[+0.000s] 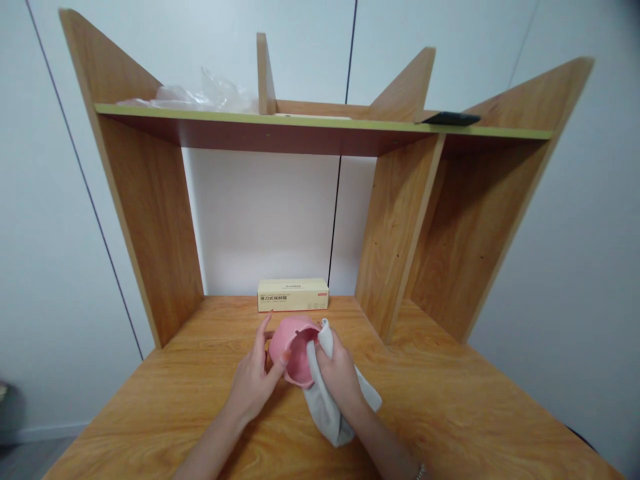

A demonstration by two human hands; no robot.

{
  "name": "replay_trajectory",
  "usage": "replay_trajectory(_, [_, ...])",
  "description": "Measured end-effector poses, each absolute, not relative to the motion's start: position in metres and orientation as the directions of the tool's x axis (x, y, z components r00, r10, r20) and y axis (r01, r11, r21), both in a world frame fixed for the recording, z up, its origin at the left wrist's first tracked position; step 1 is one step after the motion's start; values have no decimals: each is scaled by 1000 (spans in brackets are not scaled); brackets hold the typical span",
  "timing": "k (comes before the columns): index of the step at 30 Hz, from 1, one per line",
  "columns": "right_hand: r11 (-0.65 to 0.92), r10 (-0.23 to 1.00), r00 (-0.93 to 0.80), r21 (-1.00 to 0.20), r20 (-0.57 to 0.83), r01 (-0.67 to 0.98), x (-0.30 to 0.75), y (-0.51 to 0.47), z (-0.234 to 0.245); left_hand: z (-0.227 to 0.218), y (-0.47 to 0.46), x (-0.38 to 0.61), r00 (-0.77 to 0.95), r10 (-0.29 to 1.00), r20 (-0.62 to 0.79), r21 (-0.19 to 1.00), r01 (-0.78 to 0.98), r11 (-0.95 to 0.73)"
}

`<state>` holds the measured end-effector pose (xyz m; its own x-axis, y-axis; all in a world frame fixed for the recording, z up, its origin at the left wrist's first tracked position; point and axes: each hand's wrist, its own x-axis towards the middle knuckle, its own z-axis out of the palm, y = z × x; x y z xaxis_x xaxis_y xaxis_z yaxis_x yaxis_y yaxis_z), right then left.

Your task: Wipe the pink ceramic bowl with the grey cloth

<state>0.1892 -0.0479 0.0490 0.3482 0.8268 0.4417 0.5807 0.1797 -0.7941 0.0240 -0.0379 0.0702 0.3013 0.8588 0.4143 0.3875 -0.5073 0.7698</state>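
Snugly in left grip (254, 381): pink bowl (294, 348)

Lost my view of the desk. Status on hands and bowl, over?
Left hand gripping pink bowl, tilted. Right hand holding grey cloth against its rim. Box behind, apart.

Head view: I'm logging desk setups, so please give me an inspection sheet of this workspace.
Surface: wooden desk, grain visible, no spills seen.
Job's things: pink bowl tilted, held above the desk; grey cloth pressed against its rim and hanging down to the desk.
Clutter: long box at the back; plastic bag and a flat dark object on the shelf.
Hands: left hand grips the bowl; right hand grips the cloth.
Cables: nothing seen.
Surroundings: white wall panels behind and beside the desk.
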Motion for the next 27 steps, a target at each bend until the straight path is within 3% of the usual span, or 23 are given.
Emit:
replay_trajectory(5, [259, 835, 385, -898, 393, 356, 185, -44, 43, 63, -37, 28, 351, 843, 408, 801, 306, -515])
replay_trajectory(12, [248, 855, 368, -912, 365, 328, 181, -42, 38, 69, -42, 34, 292, 880, 374, 812, 355, -463])
replay_trajectory(17, [222, 839, 335, -832, 428, 508, 186, -44, 44, 69, -40, 31, 223, 883, 413, 749, 468, -468])
replay_trajectory(23, [81, 856, 238, -574, 459, 815, 198, -53, 57, 68, -42, 28, 298, 856, 421, 688, 510, -516])
replay_trajectory(27, [129, 857, 180, -539, 482, 832, 200, -53, 56, 67, -43, 27, 376, 810, 451, 647, 488, -586])
